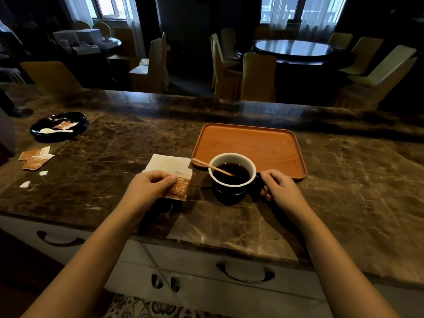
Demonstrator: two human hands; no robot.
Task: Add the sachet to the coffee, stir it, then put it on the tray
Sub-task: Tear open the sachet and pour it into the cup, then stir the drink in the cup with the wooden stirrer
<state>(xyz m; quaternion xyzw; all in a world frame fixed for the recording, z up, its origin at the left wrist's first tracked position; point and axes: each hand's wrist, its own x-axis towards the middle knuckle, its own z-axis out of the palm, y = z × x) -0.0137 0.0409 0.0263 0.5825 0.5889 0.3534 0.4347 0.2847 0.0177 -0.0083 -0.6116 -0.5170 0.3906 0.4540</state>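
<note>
A dark cup (pixel 231 180) with a white inner rim holds black coffee and stands on the marble counter, just in front of the orange wooden tray (pixel 257 143). A thin wooden stirrer (pixel 212 166) leans in the cup, its handle pointing left over the rim. My right hand (pixel 281 188) grips the cup's handle on the right side. My left hand (pixel 151 185) pinches an orange and white sachet (pixel 180 188) left of the cup, low over the counter. A white napkin (pixel 168 162) lies behind the sachet.
A black oval dish (pixel 46 134) at the far left holds a white spoon (pixel 55 131) and a sachet. Used sachets (pixel 35 158) and torn scraps lie near the left edge. Drawers with handles run below the counter's front edge. Chairs and tables stand beyond it.
</note>
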